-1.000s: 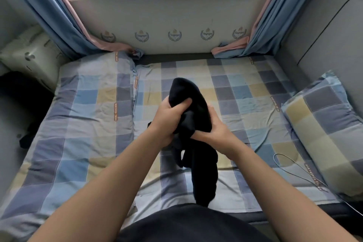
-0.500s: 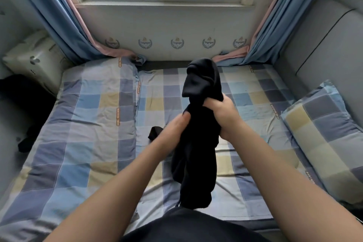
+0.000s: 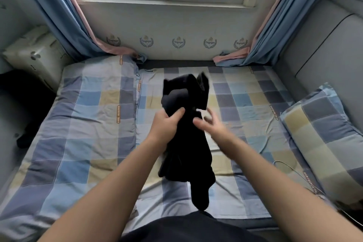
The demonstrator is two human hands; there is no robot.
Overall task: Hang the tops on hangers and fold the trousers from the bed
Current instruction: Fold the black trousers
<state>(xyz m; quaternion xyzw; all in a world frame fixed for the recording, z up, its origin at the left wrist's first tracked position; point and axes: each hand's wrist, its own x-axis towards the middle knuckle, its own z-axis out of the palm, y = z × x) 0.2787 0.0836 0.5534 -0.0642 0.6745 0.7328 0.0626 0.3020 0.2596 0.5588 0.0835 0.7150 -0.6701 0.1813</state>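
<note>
A bunched black garment (image 3: 186,143) hangs in the air above the checked bed (image 3: 88,143), its lower end dangling toward my body. My left hand (image 3: 167,124) grips its upper part, fingers curled into the cloth. My right hand (image 3: 208,124) is blurred right beside the garment, fingers spread and loose, with nothing plainly held. I cannot tell whether the garment is a top or trousers. No hanger is in view.
A folded checked duvet (image 3: 98,88) covers the bed's left half. A matching pillow (image 3: 326,135) leans on the grey padded headboard (image 3: 324,49) at right, with a thin white cable (image 3: 284,163) near it. Curtains (image 3: 64,15) frame the window. A pale bag (image 3: 35,53) sits far left.
My left hand has moved up and taken hold of the garment's upper part. My right hand has let go of it and opened. The view has tilted up.
</note>
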